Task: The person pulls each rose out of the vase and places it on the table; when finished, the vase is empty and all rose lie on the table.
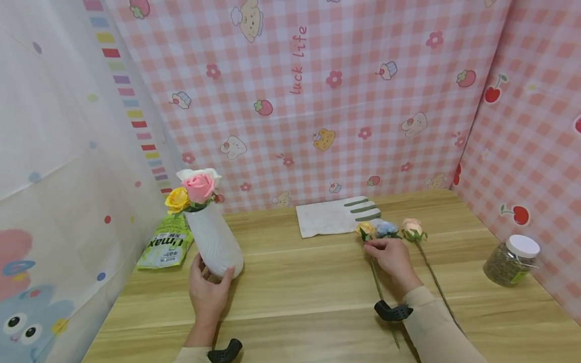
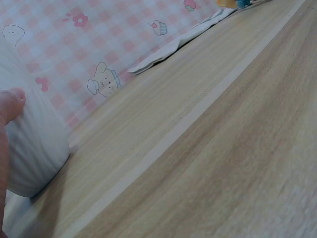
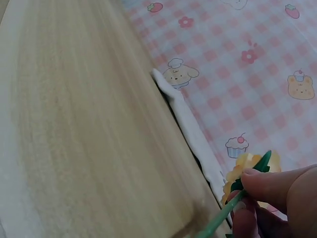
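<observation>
My left hand (image 1: 210,292) holds a white ribbed vase (image 1: 215,239) low on its body, the thumb lying along its side. Pink, yellow and white roses (image 1: 198,186) fill its mouth. In the left wrist view the vase (image 2: 37,144) shows at the left edge beside the thumb. On the right, my right hand (image 1: 391,257) pinches a yellow artificial rose (image 1: 365,229) by its stem, just under the bloom. A blue flower (image 1: 387,229) lies beside it, its stem hidden by the hand. Farther right lies a pale peach rose (image 1: 412,228) on a long stem.
A white glove (image 1: 324,218) with green finger stripes lies at the back of the wooden table (image 1: 290,297). Behind the vase is a green packet (image 1: 165,244). A white-lidded jar (image 1: 510,262) stands at the right. Patterned cloth walls (image 1: 317,111) close off the back and sides.
</observation>
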Action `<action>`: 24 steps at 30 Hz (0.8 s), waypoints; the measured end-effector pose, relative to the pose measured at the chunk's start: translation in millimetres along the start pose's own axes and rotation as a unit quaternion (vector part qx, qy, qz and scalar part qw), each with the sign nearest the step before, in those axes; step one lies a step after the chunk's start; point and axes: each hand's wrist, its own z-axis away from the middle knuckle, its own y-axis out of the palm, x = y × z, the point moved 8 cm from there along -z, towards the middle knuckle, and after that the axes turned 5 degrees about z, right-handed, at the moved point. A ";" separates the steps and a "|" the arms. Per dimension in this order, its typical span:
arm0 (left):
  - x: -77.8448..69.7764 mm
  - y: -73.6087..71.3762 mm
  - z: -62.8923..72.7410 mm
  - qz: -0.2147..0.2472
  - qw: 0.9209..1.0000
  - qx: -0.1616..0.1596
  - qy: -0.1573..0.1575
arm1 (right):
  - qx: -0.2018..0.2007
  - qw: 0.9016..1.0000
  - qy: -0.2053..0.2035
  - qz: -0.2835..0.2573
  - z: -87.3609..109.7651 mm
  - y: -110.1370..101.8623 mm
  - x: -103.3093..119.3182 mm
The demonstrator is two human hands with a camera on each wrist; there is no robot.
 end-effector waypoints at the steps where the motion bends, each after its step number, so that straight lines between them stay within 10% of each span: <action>1: -0.3 -0.1 0.0 0.000 1.000 0.001 0.000 | -0.002 1.000 -0.001 0.007 -0.2 0.0 -0.8; 24: -0.3 -0.2 0.3 0.012 1.000 0.001 -0.001 | 0.011 0.996 -0.060 0.060 0.2 13.8 -2.4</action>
